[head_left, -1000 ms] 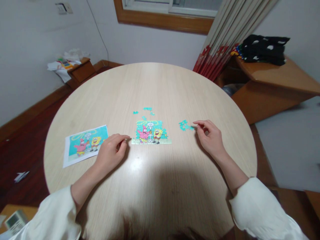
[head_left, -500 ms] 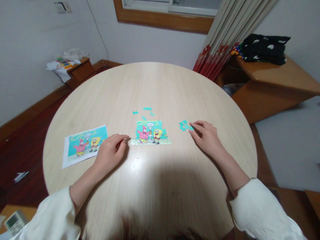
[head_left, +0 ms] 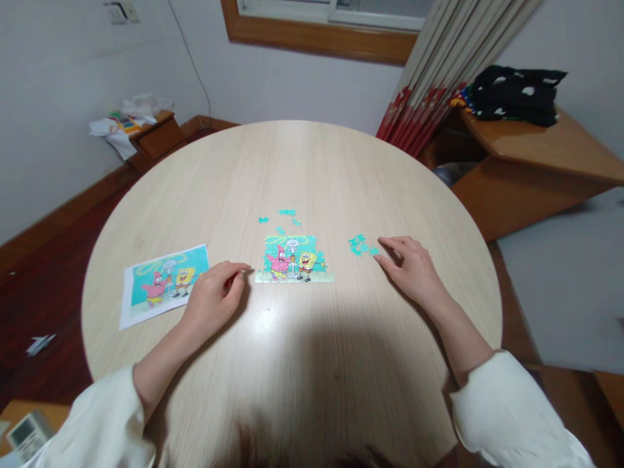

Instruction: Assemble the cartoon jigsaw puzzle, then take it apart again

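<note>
A partly joined jigsaw puzzle (head_left: 292,260) with cartoon figures lies flat in the middle of the table. My left hand (head_left: 217,292) rests beside its left edge, index finger stretched toward it, holding nothing visible. Partly under that hand is a printed reference picture (head_left: 163,279) of the same scene. To the right, my right hand (head_left: 409,266) is beside a small cluster of loose turquoise puzzle pieces (head_left: 361,245), thumb and index finger apart with nothing between them. More turquoise pieces (head_left: 287,212) lie just beyond the puzzle's top edge.
The round wooden table (head_left: 312,169) fills most of the view. Beyond it stand a small cabinet with papers (head_left: 121,127) at left and a wooden cabinet (head_left: 536,156) with dark cloth on top at right. A remote control (head_left: 30,435) lies at lower left.
My right hand has drawn back slightly to the right, away from the loose turquoise pieces, uncovering their right side. My left hand has stayed almost still.
</note>
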{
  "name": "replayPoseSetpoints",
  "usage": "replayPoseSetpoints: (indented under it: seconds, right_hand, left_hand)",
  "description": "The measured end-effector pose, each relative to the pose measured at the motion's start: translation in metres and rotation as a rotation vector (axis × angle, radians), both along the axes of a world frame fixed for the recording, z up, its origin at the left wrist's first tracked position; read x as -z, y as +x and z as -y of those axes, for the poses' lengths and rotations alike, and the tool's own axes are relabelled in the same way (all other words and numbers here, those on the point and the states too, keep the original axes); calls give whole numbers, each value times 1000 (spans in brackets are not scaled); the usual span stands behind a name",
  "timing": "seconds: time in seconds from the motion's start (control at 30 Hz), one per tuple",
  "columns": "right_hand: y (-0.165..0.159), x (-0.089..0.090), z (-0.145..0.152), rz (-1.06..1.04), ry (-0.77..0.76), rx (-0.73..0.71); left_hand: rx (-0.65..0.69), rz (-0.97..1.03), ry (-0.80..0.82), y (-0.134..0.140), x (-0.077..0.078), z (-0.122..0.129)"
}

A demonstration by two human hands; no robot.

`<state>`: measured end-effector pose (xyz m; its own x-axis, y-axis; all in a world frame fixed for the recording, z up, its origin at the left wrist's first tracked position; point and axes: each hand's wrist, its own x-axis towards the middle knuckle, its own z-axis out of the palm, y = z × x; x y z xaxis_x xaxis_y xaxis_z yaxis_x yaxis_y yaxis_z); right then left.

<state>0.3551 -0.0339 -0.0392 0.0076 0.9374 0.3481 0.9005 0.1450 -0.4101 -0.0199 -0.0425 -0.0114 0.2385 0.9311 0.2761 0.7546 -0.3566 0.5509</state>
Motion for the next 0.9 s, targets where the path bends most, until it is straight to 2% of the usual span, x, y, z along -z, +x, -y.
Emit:
replayPoseSetpoints:
  seconds: [0.4, 0.9]
  right_hand:
    - [-3, -1, 0, -44, -4, -59]
    - [-4, 1, 0, -39, 7, -59]
  left_hand:
    - [-5, 22, -14, 0, -1, 0]
    - [-7, 31, -33, 1, 1, 0]
